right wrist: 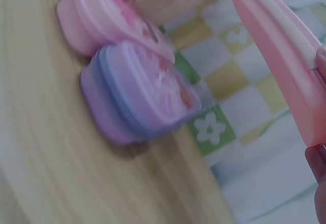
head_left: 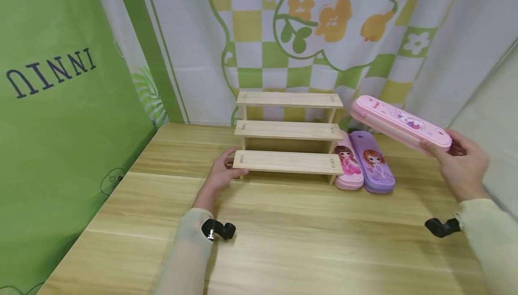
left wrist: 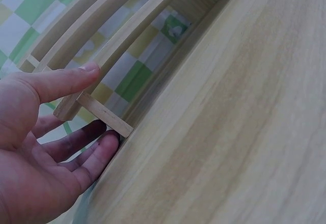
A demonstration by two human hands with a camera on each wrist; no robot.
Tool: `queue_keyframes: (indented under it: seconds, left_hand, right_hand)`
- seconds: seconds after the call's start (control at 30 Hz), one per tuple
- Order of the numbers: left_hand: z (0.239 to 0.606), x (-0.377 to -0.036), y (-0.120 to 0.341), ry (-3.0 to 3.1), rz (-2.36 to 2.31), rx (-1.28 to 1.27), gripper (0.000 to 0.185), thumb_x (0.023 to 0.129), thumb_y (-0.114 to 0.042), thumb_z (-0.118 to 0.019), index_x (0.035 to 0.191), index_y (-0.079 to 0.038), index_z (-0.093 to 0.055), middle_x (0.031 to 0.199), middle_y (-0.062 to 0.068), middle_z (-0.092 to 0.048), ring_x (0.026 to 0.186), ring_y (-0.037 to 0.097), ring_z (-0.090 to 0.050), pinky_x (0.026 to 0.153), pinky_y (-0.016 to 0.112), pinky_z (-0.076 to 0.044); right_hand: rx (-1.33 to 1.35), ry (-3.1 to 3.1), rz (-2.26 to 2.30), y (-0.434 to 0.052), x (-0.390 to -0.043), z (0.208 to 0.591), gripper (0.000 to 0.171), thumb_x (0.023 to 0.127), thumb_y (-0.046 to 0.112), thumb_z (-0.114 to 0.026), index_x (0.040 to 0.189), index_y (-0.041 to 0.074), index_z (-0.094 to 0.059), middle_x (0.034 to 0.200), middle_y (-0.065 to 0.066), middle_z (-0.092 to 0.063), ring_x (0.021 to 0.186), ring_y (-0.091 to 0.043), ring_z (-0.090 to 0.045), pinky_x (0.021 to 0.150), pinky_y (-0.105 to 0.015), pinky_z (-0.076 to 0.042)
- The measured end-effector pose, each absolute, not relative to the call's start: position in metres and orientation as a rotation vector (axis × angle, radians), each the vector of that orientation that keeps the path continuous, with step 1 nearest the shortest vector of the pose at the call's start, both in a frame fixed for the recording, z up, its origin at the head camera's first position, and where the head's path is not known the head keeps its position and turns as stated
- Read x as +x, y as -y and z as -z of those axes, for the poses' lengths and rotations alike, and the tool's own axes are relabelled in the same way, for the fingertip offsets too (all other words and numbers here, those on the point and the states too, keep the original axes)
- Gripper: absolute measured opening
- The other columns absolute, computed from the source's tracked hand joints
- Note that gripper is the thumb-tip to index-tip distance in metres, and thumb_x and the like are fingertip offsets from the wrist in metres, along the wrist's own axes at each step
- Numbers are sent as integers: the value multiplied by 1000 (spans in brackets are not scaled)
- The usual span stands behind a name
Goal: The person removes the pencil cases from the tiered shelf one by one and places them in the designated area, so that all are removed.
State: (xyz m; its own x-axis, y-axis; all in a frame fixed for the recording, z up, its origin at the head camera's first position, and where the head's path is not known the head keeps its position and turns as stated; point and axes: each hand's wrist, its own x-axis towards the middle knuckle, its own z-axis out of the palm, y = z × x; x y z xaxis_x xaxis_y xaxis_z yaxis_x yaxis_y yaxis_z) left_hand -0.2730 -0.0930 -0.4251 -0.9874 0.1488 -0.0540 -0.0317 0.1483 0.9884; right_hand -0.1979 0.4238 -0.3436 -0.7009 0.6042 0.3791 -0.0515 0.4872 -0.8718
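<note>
A three-step wooden rack (head_left: 288,129) stands at the back of the wooden table (head_left: 283,241). My left hand (head_left: 221,172) rests against the left end of its lowest shelf, thumb on top and fingers below (left wrist: 86,76); the fingers look nearly straight. My right hand (head_left: 461,162) holds a pink pencil case (head_left: 400,124) in the air, right of the rack; the same pink pencil case (right wrist: 285,61) shows in the right wrist view. Two more cases lie on the table beside the rack's right leg: a pink one (head_left: 348,167) and a purple one (head_left: 373,162).
A green banner (head_left: 60,119) hangs along the table's left side. A checked flower-print curtain (head_left: 307,29) hangs behind the rack. The table's front half is bare wood.
</note>
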Motion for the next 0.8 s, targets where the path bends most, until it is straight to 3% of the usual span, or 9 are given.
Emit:
queue_keyframes:
  seconds: [0.47, 0.8]
  left_hand:
    - [424, -272, 93, -2310, -1916, 107, 80, 77, -5, -76, 145, -20, -36, 130, 18, -52, 106, 29, -58, 77, 30, -55]
    - [423, -271, 92, -2315, -1917, 109, 81, 77, -5, -76, 146, -19, -35, 131, 20, -51, 107, 29, -57, 78, 30, -55]
  right_hand:
    - [-788, 1984, -1333, -463, -167, 386, 63, 73, 23, -82, 131, 16, -58, 78, 28, -52, 71, 10, -49, 54, 0, -39]
    - [-957, 1933, -1382, -482, -160, 420, 74, 67, 28, -86, 134, 19, -54, 81, 29, -50, 74, 11, -46, 59, 0, -37]
